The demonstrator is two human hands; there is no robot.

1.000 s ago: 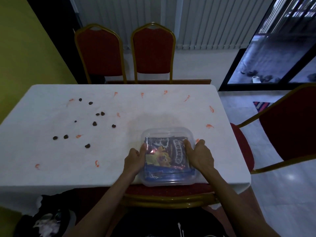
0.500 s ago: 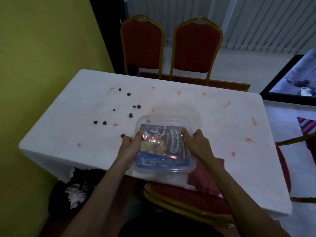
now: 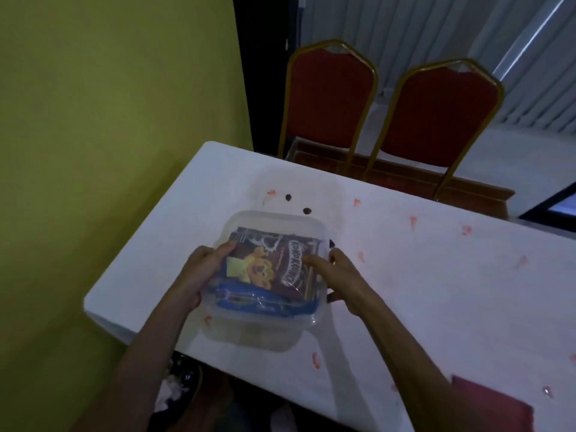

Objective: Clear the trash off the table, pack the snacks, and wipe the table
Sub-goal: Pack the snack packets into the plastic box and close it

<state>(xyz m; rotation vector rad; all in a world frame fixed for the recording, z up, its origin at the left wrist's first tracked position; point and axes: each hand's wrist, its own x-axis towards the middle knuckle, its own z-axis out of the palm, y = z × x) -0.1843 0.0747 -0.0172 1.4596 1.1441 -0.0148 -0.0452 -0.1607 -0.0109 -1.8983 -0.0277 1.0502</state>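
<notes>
A clear plastic container [image 3: 274,222] with a lid holds snack packets [image 3: 265,269], a brown and yellow one on top. It is lifted over the left end of the white table [image 3: 436,291]. My left hand [image 3: 199,269] grips its left side and my right hand [image 3: 339,272] grips its right side, fingers over the lid. Small dark crumbs [image 3: 307,210] and orange smears [image 3: 413,221] dot the tablecloth around it.
Two red chairs with gold frames [image 3: 330,95] stand behind the table. A yellow-green wall [image 3: 109,120] is close on the left. A dark bag with white trash [image 3: 174,391] lies on the floor under the table's corner. A red chair seat [image 3: 492,406] shows at the bottom right.
Both hands have carried the container leftward, toward the table's left end, and it now hangs above the cloth. The view has swung left toward the wall.
</notes>
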